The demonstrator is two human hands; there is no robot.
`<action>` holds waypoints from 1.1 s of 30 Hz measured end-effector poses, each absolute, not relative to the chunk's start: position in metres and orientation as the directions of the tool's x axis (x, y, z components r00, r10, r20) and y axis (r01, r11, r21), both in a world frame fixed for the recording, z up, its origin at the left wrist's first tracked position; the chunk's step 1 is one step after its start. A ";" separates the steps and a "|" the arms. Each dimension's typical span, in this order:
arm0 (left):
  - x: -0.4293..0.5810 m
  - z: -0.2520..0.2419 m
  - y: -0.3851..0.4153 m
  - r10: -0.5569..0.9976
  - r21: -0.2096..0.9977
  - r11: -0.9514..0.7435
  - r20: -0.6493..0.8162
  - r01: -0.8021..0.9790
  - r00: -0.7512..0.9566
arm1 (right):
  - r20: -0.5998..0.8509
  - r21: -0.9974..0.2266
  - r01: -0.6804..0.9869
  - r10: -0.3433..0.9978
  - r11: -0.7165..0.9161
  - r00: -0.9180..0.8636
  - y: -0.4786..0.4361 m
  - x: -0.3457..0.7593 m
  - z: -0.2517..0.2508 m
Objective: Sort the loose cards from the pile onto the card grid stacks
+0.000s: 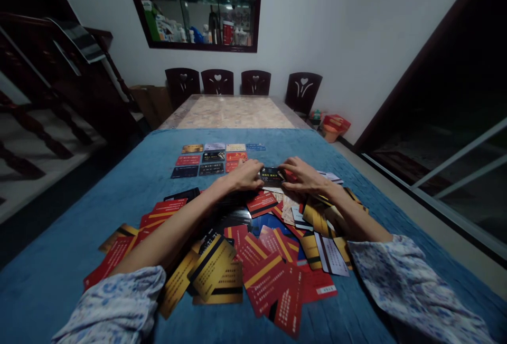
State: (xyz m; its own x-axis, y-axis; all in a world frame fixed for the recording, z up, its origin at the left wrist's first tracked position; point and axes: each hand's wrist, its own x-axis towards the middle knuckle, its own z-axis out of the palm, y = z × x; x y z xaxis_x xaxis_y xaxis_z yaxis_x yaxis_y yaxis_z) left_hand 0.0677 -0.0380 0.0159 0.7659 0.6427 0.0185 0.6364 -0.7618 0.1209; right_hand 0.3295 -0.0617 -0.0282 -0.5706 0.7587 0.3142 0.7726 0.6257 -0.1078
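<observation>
A black card (271, 175) with yellow lettering and "VIP" on it is held between my two hands above the card pile. My left hand (249, 175) grips its left edge with fingers closed. On its right edge my right hand (304, 177) is closed too, with a bit of red showing by the fingers. Beyond my left hand lie neat rows of cards, among them a red card (188, 160), a white card (236, 147) and a blue card (255, 147). My left hand partly covers the nearest row. Below my hands spreads a loose heap of red cards (263, 280) and gold cards (216, 267).
A blue cloth (134, 175) covers the near part of the table; the bare stone-look tabletop (233, 112) shows beyond. Several dark chairs (217, 81) stand at the far end. A staircase railing is on the left, and a red bag (336, 122) sits on the floor at right.
</observation>
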 end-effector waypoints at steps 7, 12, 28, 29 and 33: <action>0.057 0.020 -0.030 0.638 0.099 -0.769 0.043 0.632 0.769 | 0.352 -0.117 0.772 0.753 0.625 -0.556 -0.058 0.319 -0.026; 0.043 0.016 -0.024 0.647 0.134 -0.759 0.058 0.637 0.760 | 0.328 -0.169 0.720 0.727 0.673 -0.603 -0.054 0.314 -0.021; -0.013 0.020 -0.013 0.725 0.139 -0.686 0.055 0.714 0.687 | 0.225 -0.206 0.747 0.774 0.632 -0.592 -0.029 0.248 -0.004; -0.017 0.021 -0.011 0.734 0.142 -0.677 0.063 0.722 0.676 | 0.230 -0.195 0.757 0.779 0.624 -0.583 -0.027 0.243 -0.002; -0.030 0.022 -0.004 0.775 0.137 -0.632 0.089 0.763 0.626 | 0.185 -0.146 0.769 0.781 0.622 -0.596 -0.018 0.222 0.005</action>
State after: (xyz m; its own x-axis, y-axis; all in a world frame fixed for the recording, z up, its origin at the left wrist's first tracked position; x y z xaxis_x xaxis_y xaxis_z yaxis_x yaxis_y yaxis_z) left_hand -0.0303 -0.0040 0.0217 0.6257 0.7750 0.0888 0.7630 -0.6317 0.1374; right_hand 0.2224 -0.0177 0.0053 -0.5963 0.7812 0.1848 0.7694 0.6218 -0.1463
